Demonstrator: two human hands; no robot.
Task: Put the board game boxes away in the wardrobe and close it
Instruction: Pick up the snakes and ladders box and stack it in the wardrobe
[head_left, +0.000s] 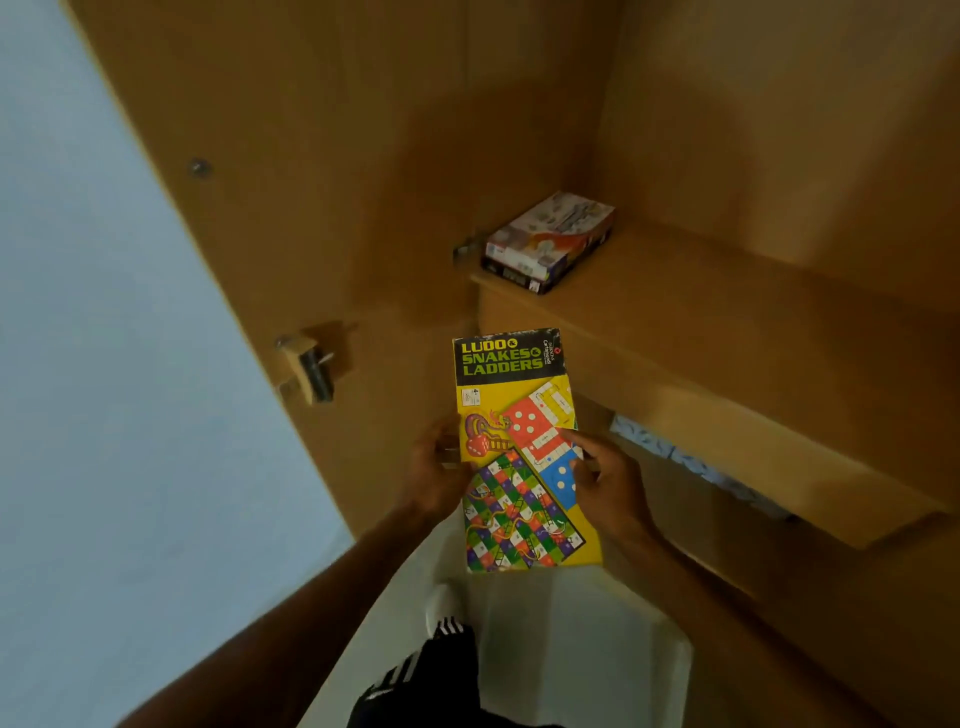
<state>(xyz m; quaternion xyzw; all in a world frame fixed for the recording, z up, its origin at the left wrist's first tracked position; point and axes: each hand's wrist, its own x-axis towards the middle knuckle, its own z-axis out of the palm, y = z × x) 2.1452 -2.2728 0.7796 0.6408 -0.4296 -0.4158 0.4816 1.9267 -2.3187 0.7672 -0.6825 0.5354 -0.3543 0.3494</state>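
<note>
Yellow game box (519, 447) at frame centre, below the shelf (727, 296).
Left hand (436, 475) and right hand (608, 486) pinch its long edges, fingers (581, 442) curled; raised too little, its far end could strike the shelf lip or push the small box (550, 241) there.

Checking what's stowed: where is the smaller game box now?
Head view: the smaller game box lies on the wardrobe shelf, front left corner, above the Ludo box held by the left hand and right hand.

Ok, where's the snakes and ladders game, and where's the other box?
Snakes and ladders box (524, 431): head view, the red dice picture in the middle of its front.
Other box (553, 231): head view, the middle of its top face.
</note>
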